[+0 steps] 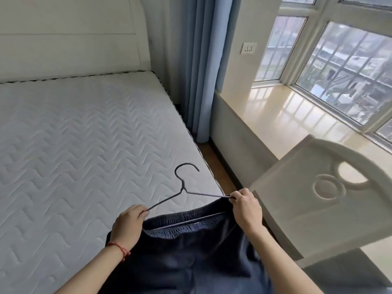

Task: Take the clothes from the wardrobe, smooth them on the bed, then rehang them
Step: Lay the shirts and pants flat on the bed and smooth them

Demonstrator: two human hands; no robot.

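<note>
Dark navy shorts [191,251] with an elastic waistband hang from a thin black hanger [184,187], held over the near right corner of the bed [74,134]. My left hand [129,223] pinches the hanger's left end together with the waistband. My right hand [246,209] pinches the hanger's right end and the waistband there. The hanger's lower bar runs inside the waistband; its hook points up and away from me. The wardrobe is not in view.
The white quilted mattress has a cream headboard [70,39] at the far end. Blue curtains [201,71] hang beside it. A cream footboard panel [318,198] stands at my right, with a glossy window sill [297,115] and a window behind.
</note>
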